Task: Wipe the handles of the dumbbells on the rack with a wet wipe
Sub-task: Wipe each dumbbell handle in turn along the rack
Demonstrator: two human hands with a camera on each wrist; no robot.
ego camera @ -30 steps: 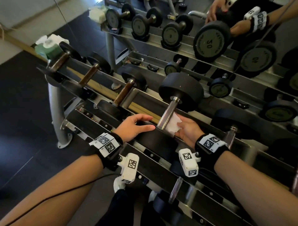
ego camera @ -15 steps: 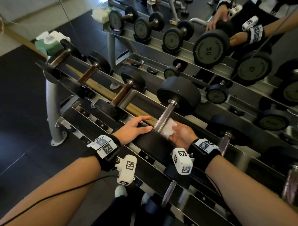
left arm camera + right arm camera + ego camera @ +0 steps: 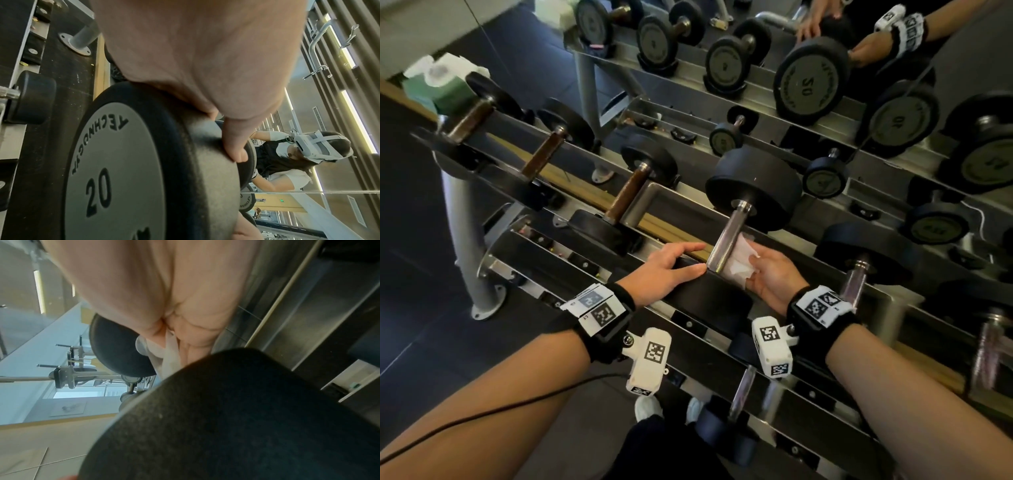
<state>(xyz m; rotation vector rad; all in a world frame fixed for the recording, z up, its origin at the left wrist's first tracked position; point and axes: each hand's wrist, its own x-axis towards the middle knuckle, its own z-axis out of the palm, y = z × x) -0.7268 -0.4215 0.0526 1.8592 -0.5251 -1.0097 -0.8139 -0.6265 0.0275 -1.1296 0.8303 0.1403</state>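
Note:
A black dumbbell (image 3: 753,186) with a chrome handle (image 3: 727,236) lies on the top tier of the rack (image 3: 654,212). My right hand (image 3: 770,274) holds a white wet wipe (image 3: 739,260) against the right side of that handle, near its front end. In the right wrist view the wipe (image 3: 168,356) bunches between my fingers, behind the dumbbell's near head (image 3: 226,418). My left hand (image 3: 671,270) rests with straight fingers on top of that near head (image 3: 709,301), marked 20 (image 3: 115,170) in the left wrist view, where my left thumb (image 3: 236,146) lies over its rim.
Three dumbbells with brown handles (image 3: 626,195) lie to the left, and a green wipe pack (image 3: 438,85) stands at the rack's far left end. Another chrome-handled dumbbell (image 3: 856,281) lies to the right, with more on the lower tier (image 3: 743,387). A mirror (image 3: 811,78) behind reflects the rack.
My right hand stays at the near end of the handle with the wipe, shifting only slightly. My left hand stays on the near head. The head view has tilted a little.

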